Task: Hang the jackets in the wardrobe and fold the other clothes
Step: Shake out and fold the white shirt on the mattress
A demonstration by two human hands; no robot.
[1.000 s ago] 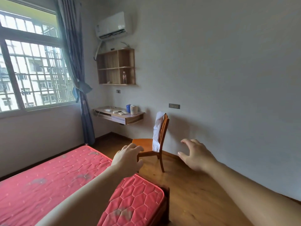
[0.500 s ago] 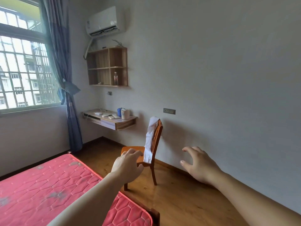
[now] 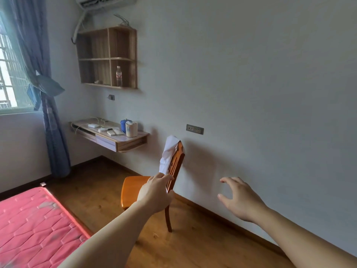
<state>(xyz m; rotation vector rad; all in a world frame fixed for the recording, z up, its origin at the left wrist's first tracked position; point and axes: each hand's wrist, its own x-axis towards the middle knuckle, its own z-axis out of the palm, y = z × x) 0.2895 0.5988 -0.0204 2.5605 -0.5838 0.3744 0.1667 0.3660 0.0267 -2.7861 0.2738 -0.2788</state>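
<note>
I am standing on a wood floor [image 3: 193,248] in a small room, with a bare red mattress [image 3: 34,225] lying at my lower left. Both my arms are reaching forward. My left hand [image 3: 154,194] is hanging relaxed in front of the wooden chair [image 3: 135,188], fingers loosely bent and grasping nothing; whether it is touching the chair back I cannot tell. My right hand [image 3: 240,198] is spreading its fingers in the air before the grey wall [image 3: 270,93], released and empty. The white garment [image 3: 169,153] is draping over the top of the chair back, its long axis running from the top rail downward towards the seat. Farther off, a wall desk [image 3: 123,141] is carrying small items, and a wall shelf [image 3: 108,59] is holding a bottle [image 3: 119,76].
</note>
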